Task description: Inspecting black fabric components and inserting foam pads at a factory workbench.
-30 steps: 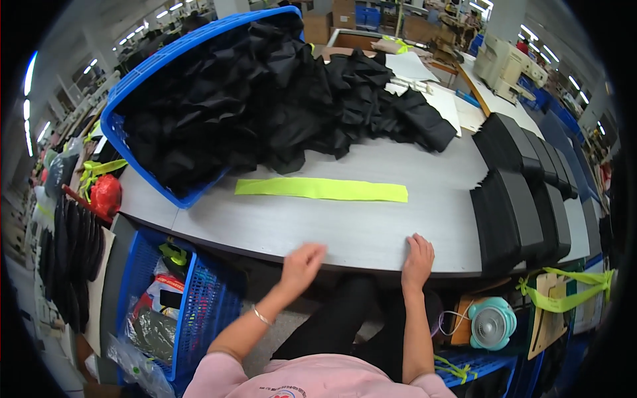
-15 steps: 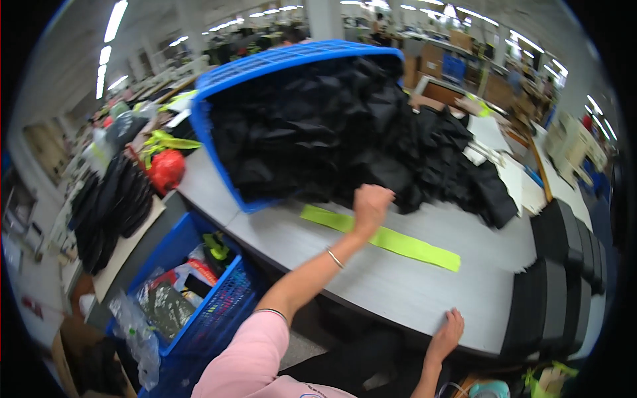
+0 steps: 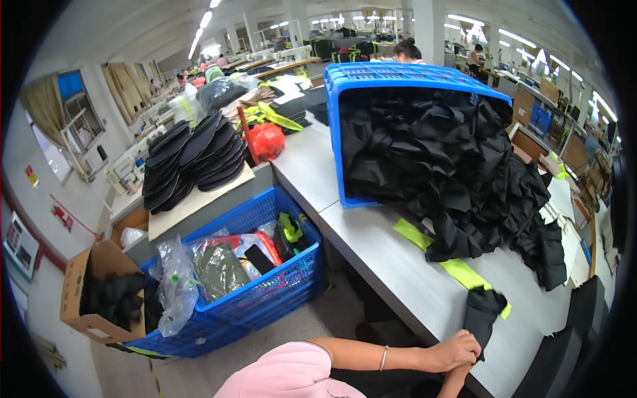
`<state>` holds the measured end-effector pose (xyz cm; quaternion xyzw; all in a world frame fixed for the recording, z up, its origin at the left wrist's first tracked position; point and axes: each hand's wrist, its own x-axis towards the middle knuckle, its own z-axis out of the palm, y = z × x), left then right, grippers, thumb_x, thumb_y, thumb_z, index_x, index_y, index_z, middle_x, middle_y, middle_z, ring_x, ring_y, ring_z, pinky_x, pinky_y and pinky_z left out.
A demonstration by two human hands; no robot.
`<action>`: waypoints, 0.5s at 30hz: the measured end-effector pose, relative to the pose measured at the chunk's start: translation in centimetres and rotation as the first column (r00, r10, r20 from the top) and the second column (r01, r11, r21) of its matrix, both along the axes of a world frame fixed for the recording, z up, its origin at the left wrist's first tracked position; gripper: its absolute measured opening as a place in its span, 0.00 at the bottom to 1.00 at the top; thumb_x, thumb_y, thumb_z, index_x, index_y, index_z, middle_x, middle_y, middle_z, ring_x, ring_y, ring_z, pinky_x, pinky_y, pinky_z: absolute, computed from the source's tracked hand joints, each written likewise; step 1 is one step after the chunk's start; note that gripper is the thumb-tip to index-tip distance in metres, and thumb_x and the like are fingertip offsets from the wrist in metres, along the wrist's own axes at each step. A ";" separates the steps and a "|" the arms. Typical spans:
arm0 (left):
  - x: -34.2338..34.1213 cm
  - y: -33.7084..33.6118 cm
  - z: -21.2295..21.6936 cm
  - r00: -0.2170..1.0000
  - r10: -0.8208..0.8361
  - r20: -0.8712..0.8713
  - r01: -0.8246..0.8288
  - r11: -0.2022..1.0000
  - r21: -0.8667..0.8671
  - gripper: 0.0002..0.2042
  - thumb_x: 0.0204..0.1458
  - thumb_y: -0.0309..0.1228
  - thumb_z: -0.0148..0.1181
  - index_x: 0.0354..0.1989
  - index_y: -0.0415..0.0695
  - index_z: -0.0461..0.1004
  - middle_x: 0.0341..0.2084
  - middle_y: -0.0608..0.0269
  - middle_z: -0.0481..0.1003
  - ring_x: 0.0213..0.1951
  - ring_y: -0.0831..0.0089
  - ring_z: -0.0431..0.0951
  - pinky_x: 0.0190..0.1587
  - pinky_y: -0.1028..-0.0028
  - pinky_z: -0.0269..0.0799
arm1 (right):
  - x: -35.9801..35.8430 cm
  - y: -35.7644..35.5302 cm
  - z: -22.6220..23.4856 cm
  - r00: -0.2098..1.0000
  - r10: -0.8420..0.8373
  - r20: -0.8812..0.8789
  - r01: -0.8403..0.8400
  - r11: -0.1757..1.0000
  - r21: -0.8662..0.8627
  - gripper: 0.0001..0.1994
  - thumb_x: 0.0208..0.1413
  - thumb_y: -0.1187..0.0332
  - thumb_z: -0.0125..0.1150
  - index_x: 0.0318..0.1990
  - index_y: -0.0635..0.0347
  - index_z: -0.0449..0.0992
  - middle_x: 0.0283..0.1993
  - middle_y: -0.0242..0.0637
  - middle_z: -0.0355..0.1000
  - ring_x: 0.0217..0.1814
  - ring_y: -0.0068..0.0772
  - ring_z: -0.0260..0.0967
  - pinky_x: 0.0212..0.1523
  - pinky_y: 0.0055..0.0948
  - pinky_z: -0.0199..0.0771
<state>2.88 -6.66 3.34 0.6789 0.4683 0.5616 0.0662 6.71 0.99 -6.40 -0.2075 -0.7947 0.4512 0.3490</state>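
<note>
My left hand (image 3: pixel 459 350) grips the near end of a small black fabric piece (image 3: pixel 483 310) at the table's front edge. My right hand (image 3: pixel 456 373) meets it from below; its fingers are mostly hidden behind the left. The piece's far end lies over a lime-yellow fabric strip (image 3: pixel 464 272) on the grey table (image 3: pixel 371 232). Beyond, a blue plastic basket (image 3: pixel 424 74) rests on its side, opening toward me. A large heap of black fabric pieces (image 3: pixel 424 152) fills it and spills out to the right, partly covering the strip.
Left of the table stands a blue crate (image 3: pixel 265 285) with bagged items, beside a cardboard box (image 3: pixel 99 312). Stacked black panels (image 3: pixel 192 159) and a red plastic bag (image 3: pixel 267 140) lie behind it. Dark stacks (image 3: pixel 557 358) line the right edge. Another person (image 3: pixel 406 52) is behind the basket.
My left hand has gone from the heap to the front edge, bringing a black piece to my right hand. The view has turned left. The strip is now partly covered.
</note>
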 end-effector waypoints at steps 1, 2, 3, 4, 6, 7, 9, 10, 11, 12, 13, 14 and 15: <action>0.8 -0.8 0.0 0.999 -0.033 0.026 0.034 0.998 -0.043 0.06 0.57 0.28 0.55 0.30 0.41 0.75 0.38 0.61 0.72 0.45 0.63 0.70 0.55 0.65 0.59 | -1.3 -0.3 -0.5 0.998 0.041 -0.054 -0.046 0.995 -0.089 0.14 0.62 0.70 0.53 0.54 0.60 0.71 0.60 0.46 0.69 0.63 0.49 0.68 0.59 0.43 0.69; 1.5 -1.6 0.4 0.995 -0.077 0.057 0.082 0.992 -0.094 0.06 0.57 0.29 0.55 0.30 0.41 0.75 0.38 0.61 0.72 0.46 0.63 0.70 0.54 0.65 0.60 | -3.1 -0.3 -0.9 0.991 0.073 -0.114 -0.092 0.981 -0.171 0.14 0.62 0.70 0.54 0.55 0.59 0.71 0.60 0.46 0.69 0.62 0.49 0.68 0.59 0.43 0.69; 2.4 -2.3 0.5 0.992 -0.093 0.087 0.101 0.990 -0.100 0.06 0.57 0.29 0.56 0.30 0.41 0.75 0.39 0.60 0.72 0.46 0.62 0.70 0.54 0.65 0.60 | -4.8 -0.5 -1.3 0.980 0.100 -0.174 -0.142 0.957 -0.252 0.15 0.62 0.69 0.54 0.55 0.59 0.71 0.60 0.46 0.68 0.62 0.49 0.68 0.59 0.43 0.69; 3.4 -3.0 0.5 0.987 -0.110 0.121 0.124 0.986 -0.109 0.07 0.57 0.29 0.56 0.30 0.41 0.75 0.39 0.60 0.71 0.46 0.62 0.70 0.53 0.65 0.61 | -6.4 -0.7 -1.7 0.965 0.117 -0.233 -0.192 0.924 -0.330 0.15 0.63 0.69 0.54 0.56 0.58 0.71 0.61 0.46 0.68 0.62 0.49 0.68 0.59 0.43 0.69; 5.7 -4.4 0.6 0.965 -0.160 0.208 0.184 0.978 -0.101 0.04 0.54 0.27 0.59 0.29 0.40 0.74 0.37 0.62 0.72 0.44 0.64 0.71 0.50 0.67 0.62 | -9.6 -0.6 -2.4 0.930 0.112 -0.351 -0.279 0.837 -0.471 0.16 0.63 0.68 0.54 0.57 0.57 0.70 0.61 0.45 0.68 0.62 0.49 0.67 0.59 0.43 0.69; 6.7 -5.1 0.3 0.961 -0.182 0.208 0.209 0.971 -0.117 0.04 0.54 0.27 0.59 0.29 0.41 0.74 0.37 0.62 0.72 0.44 0.64 0.71 0.50 0.67 0.63 | -10.5 -0.2 -2.8 0.912 0.087 -0.401 -0.310 0.788 -0.532 0.16 0.63 0.67 0.54 0.57 0.56 0.70 0.62 0.45 0.68 0.62 0.49 0.67 0.59 0.43 0.69; 7.9 -6.7 -0.2 0.948 -0.252 0.194 0.280 0.951 -0.128 0.05 0.56 0.29 0.58 0.31 0.42 0.74 0.38 0.61 0.73 0.45 0.63 0.72 0.51 0.65 0.64 | -10.4 1.4 -3.8 0.877 -0.011 -0.480 -0.343 0.686 -0.641 0.17 0.63 0.66 0.54 0.59 0.55 0.70 0.62 0.45 0.67 0.62 0.49 0.67 0.59 0.43 0.69; 7.9 -7.4 -0.5 0.935 -0.302 0.186 0.326 0.938 -0.119 0.06 0.59 0.30 0.56 0.33 0.42 0.75 0.39 0.60 0.75 0.46 0.62 0.73 0.52 0.64 0.65 | -8.8 2.6 -4.4 0.861 -0.083 -0.502 -0.341 0.637 -0.691 0.18 0.63 0.66 0.55 0.59 0.55 0.70 0.62 0.45 0.67 0.62 0.48 0.67 0.59 0.43 0.69; 8.1 -8.4 -0.6 0.924 -0.334 0.186 0.359 0.926 -0.120 0.05 0.58 0.31 0.58 0.34 0.42 0.76 0.40 0.60 0.75 0.46 0.62 0.74 0.51 0.64 0.66 | -6.1 4.0 -5.3 0.840 -0.172 -0.515 -0.329 0.593 -0.735 0.18 0.63 0.65 0.55 0.60 0.54 0.70 0.63 0.45 0.67 0.62 0.48 0.67 0.59 0.43 0.69; 7.8 -9.3 -0.9 0.911 -0.364 0.192 0.390 0.912 -0.123 0.05 0.57 0.31 0.59 0.36 0.43 0.77 0.41 0.60 0.76 0.47 0.61 0.74 0.50 0.63 0.67 | -3.1 5.1 -5.8 0.812 -0.264 -0.520 -0.320 0.544 -0.775 0.18 0.63 0.65 0.55 0.60 0.54 0.69 0.63 0.45 0.67 0.62 0.48 0.67 0.59 0.43 0.69; 7.7 -9.5 -1.1 0.896 -0.377 0.235 0.416 0.898 -0.144 0.08 0.54 0.32 0.63 0.39 0.43 0.78 0.44 0.59 0.76 0.48 0.60 0.74 0.51 0.62 0.68 | 1.6 6.5 -6.7 0.767 -0.375 -0.520 -0.301 0.506 -0.808 0.19 0.63 0.65 0.55 0.61 0.53 0.69 0.63 0.45 0.67 0.62 0.48 0.67 0.59 0.43 0.68; 7.5 -9.1 -0.7 0.916 -0.330 0.230 0.362 0.925 -0.115 0.12 0.51 0.34 0.66 0.42 0.42 0.78 0.46 0.57 0.77 0.52 0.57 0.73 0.55 0.60 0.68 | 6.9 7.4 -7.4 0.702 -0.490 -0.516 -0.283 0.473 -0.834 0.19 0.63 0.64 0.55 0.61 0.53 0.69 0.64 0.45 0.67 0.62 0.48 0.67 0.59 0.43 0.68; 7.0 -8.5 0.9 0.944 -0.273 0.185 0.304 0.939 -0.161 0.17 0.50 0.34 0.67 0.47 0.42 0.77 0.51 0.54 0.75 0.57 0.54 0.71 0.61 0.58 0.65 | 11.6 8.4 -7.1 0.611 -0.587 -0.531 -0.290 0.459 -0.840 0.20 0.63 0.64 0.55 0.62 0.52 0.69 0.64 0.44 0.67 0.62 0.48 0.67 0.59 0.44 0.68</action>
